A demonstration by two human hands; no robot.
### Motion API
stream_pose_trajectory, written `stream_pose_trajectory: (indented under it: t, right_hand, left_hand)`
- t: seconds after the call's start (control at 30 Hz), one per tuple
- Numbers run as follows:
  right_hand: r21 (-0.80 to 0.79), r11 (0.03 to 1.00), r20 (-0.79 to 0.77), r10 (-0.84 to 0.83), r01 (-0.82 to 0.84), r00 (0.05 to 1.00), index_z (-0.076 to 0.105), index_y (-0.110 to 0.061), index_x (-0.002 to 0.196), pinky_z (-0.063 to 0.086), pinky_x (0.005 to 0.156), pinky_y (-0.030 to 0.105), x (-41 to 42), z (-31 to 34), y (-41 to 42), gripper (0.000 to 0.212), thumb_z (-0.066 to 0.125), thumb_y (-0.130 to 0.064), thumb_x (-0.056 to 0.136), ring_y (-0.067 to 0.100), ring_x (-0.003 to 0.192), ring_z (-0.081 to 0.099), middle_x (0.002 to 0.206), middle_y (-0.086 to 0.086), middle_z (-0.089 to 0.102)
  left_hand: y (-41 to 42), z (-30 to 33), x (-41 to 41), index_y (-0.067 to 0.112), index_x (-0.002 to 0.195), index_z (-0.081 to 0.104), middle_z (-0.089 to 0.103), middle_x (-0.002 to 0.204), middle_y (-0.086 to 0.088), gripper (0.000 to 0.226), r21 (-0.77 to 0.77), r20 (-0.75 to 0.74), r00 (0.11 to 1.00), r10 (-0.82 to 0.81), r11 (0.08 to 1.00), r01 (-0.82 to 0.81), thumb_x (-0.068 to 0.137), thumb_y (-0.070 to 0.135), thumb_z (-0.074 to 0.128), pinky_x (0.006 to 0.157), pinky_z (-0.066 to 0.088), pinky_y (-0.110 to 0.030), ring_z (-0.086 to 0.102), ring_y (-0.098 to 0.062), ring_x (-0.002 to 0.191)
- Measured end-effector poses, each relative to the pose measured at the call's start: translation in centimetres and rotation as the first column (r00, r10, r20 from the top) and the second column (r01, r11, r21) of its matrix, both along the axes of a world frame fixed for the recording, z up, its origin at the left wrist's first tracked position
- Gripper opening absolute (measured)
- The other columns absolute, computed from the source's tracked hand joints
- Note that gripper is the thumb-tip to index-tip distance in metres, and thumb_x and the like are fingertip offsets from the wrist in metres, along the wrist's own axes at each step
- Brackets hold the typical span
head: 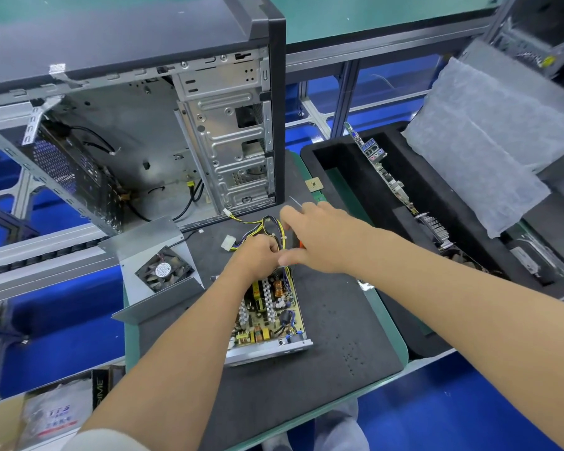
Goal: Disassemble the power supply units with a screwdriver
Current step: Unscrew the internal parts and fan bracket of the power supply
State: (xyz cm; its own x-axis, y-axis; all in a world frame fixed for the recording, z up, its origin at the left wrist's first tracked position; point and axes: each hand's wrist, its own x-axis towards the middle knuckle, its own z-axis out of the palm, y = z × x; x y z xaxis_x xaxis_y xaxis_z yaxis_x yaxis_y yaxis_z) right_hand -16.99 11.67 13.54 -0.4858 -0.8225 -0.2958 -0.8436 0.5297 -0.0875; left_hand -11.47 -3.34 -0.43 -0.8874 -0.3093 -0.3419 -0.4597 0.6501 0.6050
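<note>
An opened power supply unit [267,317] lies on the dark mat [339,320] with its circuit board and coils exposed. Its yellow and black cable bundle [267,222] loops out of the far end. My left hand [258,255] grips the cables where they leave the board. My right hand [319,236] reaches across beside it, thumb touching the left hand. It holds a screwdriver: the orange handle [302,245] shows under the palm and the metal tip [294,200] sticks out past the far side of the hand.
The removed metal cover with its black fan [163,270] lies left of the unit. An empty computer case [163,138] stands behind. A black foam tray [339,196] with circuit boards and a bubble-wrap sheet [476,151] sit to the right. A small chip [314,183] rests near the tray.
</note>
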Motion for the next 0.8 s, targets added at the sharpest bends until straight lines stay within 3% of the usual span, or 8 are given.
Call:
stream_pose_trajectory:
  t: [0.1, 0.23, 0.33, 0.43, 0.5, 0.63, 0.73, 0.8]
  right_hand:
    - [0.066, 0.998, -0.268, 0.02, -0.002, 0.963, 0.032, -0.015, 0.1, 0.031, 0.05, 0.034, 0.23, -0.34, -0.17, 0.025, 0.049, -0.035, 0.101, 0.028, 0.077, 0.049, 0.073, 0.001, 0.036]
    - [-0.004, 0.998, -0.038, 0.065, -0.065, 0.997, 0.036, -0.016, 0.112, 0.038, 0.068, 0.036, 0.19, 0.18, -0.15, 0.031, 0.054, -0.034, 0.095, 0.026, 0.088, 0.041, 0.099, 0.005, 0.044]
    - [0.064, 0.997, -0.102, -0.04, 0.047, 0.994, 0.029, -0.016, 0.098, 0.033, 0.055, 0.033, 0.54, 0.59, -0.17, 0.048, 0.051, -0.058, 0.094, 0.022, 0.07, 0.037, 0.08, 0.004, 0.045]
    - [0.092, 0.996, -0.246, 0.029, -0.006, 0.969, 0.035, -0.014, 0.102, 0.035, 0.055, 0.035, 0.62, 0.28, -0.4, 0.025, 0.046, -0.036, 0.102, 0.026, 0.075, 0.042, 0.096, 0.007, 0.056]
    - [0.049, 0.997, -0.134, 0.066, -0.059, 0.989, 0.037, -0.014, 0.119, 0.038, 0.067, 0.036, 0.55, 0.19, -0.29, 0.029, 0.051, -0.028, 0.098, 0.027, 0.088, 0.04, 0.109, 0.009, 0.049]
    - [0.015, 1.0, 0.015, 0.005, -0.005, 1.0, 0.037, -0.016, 0.125, 0.042, 0.074, 0.039, 0.74, 0.36, -0.08, 0.045, 0.055, -0.045, 0.096, 0.028, 0.092, 0.04, 0.105, 0.01, 0.041]
    - [0.088, 0.996, -0.049, 0.021, -0.017, 0.999, 0.041, -0.016, 0.133, 0.043, 0.066, 0.039, 0.65, 0.1, -0.5, 0.036, 0.052, -0.02, 0.099, 0.029, 0.085, 0.045, 0.105, 0.012, 0.044]
    - [-0.001, 1.0, 0.002, 0.003, -0.003, 1.0, 0.042, -0.013, 0.129, 0.048, 0.076, 0.043, 0.77, 0.27, -0.55, 0.033, 0.05, -0.019, 0.098, 0.027, 0.091, 0.046, 0.11, 0.01, 0.047]
  left_hand:
    - [-0.03, -0.02, -0.02, 0.008, 0.076, 0.059, 0.052, 0.072, -0.006, 0.03, 0.03, 0.015, 1.0, 0.01, 0.999, -0.01, 0.087, 0.035, 0.059, 0.069, 0.047, -0.045, 0.044, -0.021, 0.067]
    - [0.09, -0.12, -0.07, 0.015, 0.059, 0.039, 0.044, 0.064, -0.002, 0.037, 0.03, -0.019, 0.998, 0.065, 0.997, -0.064, 0.084, 0.027, 0.063, 0.058, 0.034, -0.036, 0.035, -0.02, 0.062]
    - [-0.1, -0.16, -0.02, 0.011, 0.066, 0.053, 0.052, 0.068, -0.003, 0.032, 0.018, 0.012, 1.0, 0.029, 0.999, -0.029, 0.087, 0.033, 0.063, 0.059, 0.038, -0.037, 0.042, -0.023, 0.065]
    - [0.01, -0.11, 0.02, 0.01, 0.065, 0.049, 0.048, 0.067, -0.004, 0.033, 0.051, 0.004, 0.999, 0.034, 0.998, -0.034, 0.084, 0.033, 0.062, 0.06, 0.039, -0.038, 0.039, -0.022, 0.064]
    - [0.12, -0.11, 0.02, 0.015, 0.059, 0.038, 0.044, 0.065, -0.004, 0.036, 0.062, -0.021, 0.997, 0.073, 0.996, -0.071, 0.082, 0.027, 0.063, 0.059, 0.035, -0.035, 0.035, -0.02, 0.061]
    - [0.12, 0.34, 0.14, 0.013, 0.063, 0.042, 0.048, 0.071, -0.005, 0.027, 0.038, 0.021, 1.0, 0.006, 0.999, -0.007, 0.08, 0.03, 0.055, 0.062, 0.033, -0.035, 0.038, -0.023, 0.068]
    - [0.14, 0.47, 0.06, 0.013, 0.063, 0.042, 0.047, 0.066, -0.004, 0.031, 0.082, 0.017, 1.0, 0.026, 0.996, -0.028, 0.079, 0.035, 0.057, 0.061, 0.035, -0.034, 0.037, -0.021, 0.064]
    - [0.13, 0.18, -0.03, 0.015, 0.059, 0.038, 0.044, 0.062, -0.001, 0.034, 0.076, -0.01, 0.998, 0.055, 0.996, -0.054, 0.081, 0.026, 0.061, 0.058, 0.034, -0.034, 0.036, -0.02, 0.061]
